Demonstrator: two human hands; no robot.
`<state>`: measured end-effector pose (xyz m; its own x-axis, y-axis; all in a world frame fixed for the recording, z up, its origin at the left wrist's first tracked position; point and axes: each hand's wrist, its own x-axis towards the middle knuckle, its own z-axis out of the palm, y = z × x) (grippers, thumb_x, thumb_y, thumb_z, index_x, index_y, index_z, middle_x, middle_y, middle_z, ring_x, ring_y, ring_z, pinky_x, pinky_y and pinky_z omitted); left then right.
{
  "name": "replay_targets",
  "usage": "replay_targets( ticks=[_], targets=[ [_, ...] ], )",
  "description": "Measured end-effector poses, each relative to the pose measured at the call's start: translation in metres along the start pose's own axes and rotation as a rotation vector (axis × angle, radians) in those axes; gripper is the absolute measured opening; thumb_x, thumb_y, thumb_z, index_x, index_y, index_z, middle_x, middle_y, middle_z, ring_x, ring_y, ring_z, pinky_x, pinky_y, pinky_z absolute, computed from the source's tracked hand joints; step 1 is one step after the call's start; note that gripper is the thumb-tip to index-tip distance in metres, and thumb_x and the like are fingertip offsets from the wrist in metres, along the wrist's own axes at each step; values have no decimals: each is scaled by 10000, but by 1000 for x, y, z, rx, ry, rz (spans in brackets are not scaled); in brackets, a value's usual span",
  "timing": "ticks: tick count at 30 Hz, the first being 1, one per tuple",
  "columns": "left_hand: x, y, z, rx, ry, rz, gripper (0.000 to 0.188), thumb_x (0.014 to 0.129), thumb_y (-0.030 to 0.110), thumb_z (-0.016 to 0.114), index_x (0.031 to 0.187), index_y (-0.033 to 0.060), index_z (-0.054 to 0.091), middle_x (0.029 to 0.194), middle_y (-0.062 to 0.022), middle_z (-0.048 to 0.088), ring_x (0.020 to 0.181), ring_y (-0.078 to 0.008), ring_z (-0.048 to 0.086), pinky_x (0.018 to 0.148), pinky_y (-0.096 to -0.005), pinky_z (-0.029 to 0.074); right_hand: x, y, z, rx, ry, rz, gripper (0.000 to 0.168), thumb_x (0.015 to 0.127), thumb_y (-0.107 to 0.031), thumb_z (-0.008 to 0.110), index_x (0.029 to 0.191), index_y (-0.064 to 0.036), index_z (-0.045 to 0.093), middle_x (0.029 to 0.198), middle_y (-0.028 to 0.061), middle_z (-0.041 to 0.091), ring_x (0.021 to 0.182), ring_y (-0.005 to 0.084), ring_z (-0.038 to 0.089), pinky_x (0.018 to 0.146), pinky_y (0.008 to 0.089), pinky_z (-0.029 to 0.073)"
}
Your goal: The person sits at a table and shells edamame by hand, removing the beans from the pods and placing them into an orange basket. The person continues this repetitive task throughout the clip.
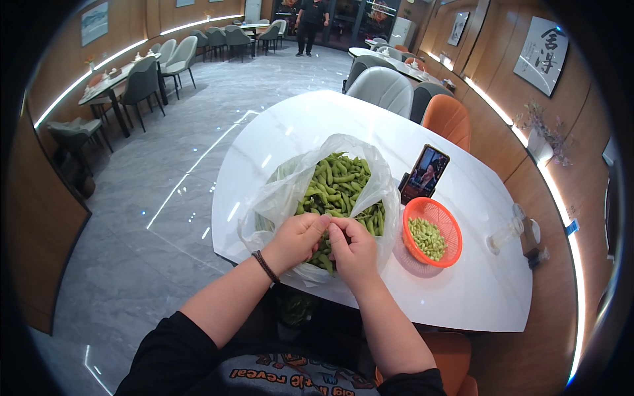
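My left hand (298,241) and my right hand (352,247) meet fingertip to fingertip above the near side of a clear plastic bag (274,198), which lies open on the white table. Green edamame pods (342,179) fill the bag. The fingers and thumbs of both hands are pinched together, but whatever is between them is too hidden to make out. To the right of the bag, an orange-red plastic mesh basket (452,236) holds shelled green beans (426,238).
Behind the basket a smartphone (425,173) leans upright on a stand. A glass jar (505,236) is near the table's (475,297) right side. Orange (447,119) and grey chairs (380,89) are beyond the table. Far off, a person (312,22) stands on the floor.
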<state>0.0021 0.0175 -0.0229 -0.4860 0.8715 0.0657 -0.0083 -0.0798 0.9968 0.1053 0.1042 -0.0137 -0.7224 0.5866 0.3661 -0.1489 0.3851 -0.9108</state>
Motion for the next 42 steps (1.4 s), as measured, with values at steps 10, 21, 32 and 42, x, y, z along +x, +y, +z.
replay_targets(
  ticks=[10,21,32,42],
  targets=[
    [-5,3,-4,-22,-95,12,350,878,354,392,756,47,508,560,16,454,438,-42,417,401,-177,345,8,-16,-11,168,-188,362,153,823,-153,503,858,-13,555,672,2,539,506,44,462,439,186,390],
    [0,8,-4,-282,-35,-138,138,826,122,503,795,50,390,807,-110,561,628,-135,589,414,-189,432,35,-30,-38,1011,154,566,114,809,-141,421,870,-58,468,795,82,550,606,149,550,474,215,461],
    [3,-1,-12,-369,-111,-84,62,811,48,440,871,52,429,805,-57,531,566,-71,483,490,-183,414,78,-35,-26,-647,-150,30,161,729,-166,519,824,-66,601,769,107,606,655,224,584,578,334,452],
    [-1,-1,-13,-424,-148,-83,97,791,11,394,844,51,465,632,-11,452,452,-49,377,403,-173,318,79,-21,-8,-1327,-328,11,142,679,-146,527,769,-54,588,824,123,587,783,276,569,676,386,458]
  ],
)
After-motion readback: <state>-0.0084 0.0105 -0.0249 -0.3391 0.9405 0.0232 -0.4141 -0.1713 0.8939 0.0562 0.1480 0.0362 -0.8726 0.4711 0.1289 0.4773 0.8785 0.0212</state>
